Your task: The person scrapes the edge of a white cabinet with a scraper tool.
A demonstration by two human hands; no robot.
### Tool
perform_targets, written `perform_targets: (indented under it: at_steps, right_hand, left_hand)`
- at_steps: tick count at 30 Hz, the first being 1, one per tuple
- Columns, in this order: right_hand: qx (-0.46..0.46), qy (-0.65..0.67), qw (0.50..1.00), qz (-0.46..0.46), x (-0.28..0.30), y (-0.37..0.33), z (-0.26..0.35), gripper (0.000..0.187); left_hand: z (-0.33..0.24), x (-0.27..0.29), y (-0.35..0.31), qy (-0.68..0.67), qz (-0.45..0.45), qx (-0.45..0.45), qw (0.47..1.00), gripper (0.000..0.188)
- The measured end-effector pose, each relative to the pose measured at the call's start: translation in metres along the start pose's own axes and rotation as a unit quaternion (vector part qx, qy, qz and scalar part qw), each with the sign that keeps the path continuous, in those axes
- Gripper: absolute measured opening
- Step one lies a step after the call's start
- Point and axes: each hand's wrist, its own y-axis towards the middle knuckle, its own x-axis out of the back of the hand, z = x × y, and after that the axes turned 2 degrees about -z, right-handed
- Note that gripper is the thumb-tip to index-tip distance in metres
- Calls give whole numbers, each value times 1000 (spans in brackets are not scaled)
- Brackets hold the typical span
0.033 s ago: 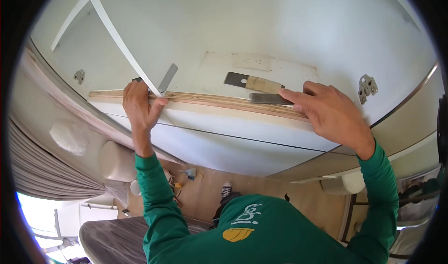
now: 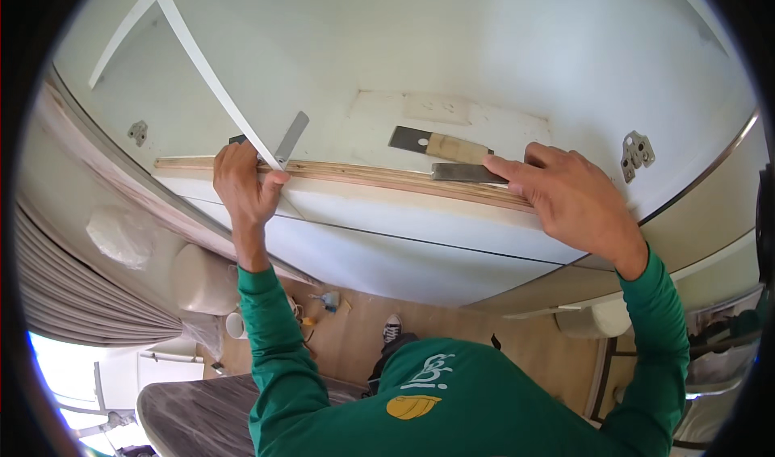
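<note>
My left hand [image 2: 244,182] is closed over the plywood edge [image 2: 363,172] at the left. Its thumb presses by the lower end of a long thin white strip [image 2: 211,77], which rises to the upper left. A flat grey metal blade [image 2: 291,138] sticks up beside that strip; whether this hand holds it too is hidden. My right hand [image 2: 569,194] is closed at the right, its fingertips on the end of a flat metal bar [image 2: 462,172] lying along the plywood edge. Just behind lies a dark flat blade with a tan wrapped handle [image 2: 452,145].
White cabinet panels surround the edge, with metal hinge plates at left [image 2: 137,133] and right [image 2: 637,155]. Tools and a cup [image 2: 236,325] stand on the wooden floor below. A plastic-covered piece of furniture [image 2: 210,412] and a grey curtain [image 2: 89,287] are at the left.
Both hands keep their places on the edge. My left forearm has shifted very slightly to the right; the strip and tools look unmoved.
</note>
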Motion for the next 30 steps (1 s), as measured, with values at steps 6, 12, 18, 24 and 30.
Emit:
perform_targets:
  at_steps: [6,12,18,24,30]
  right_hand:
    - [29,16,997,-76,-8,-2,0,43]
    - [30,0,997,-72,-8,6,3,37]
    - [49,40,996,-66,-10,4,-7,38]
    - [34,49,997,-54,-4,4,-2,39]
    - [21,30,998,-56,-11,1,2,39]
  left_hand:
    - [-3,-8,-1,8,-59,-6,998,89]
    - [3,-13,-1,11,-81,-13,997,93]
    - [10,-10,1,10,-82,-32,996,94]
    - [4,-12,2,5,-91,-34,995,93]
    - [-5,-14,-6,6,-94,-27,995,94]
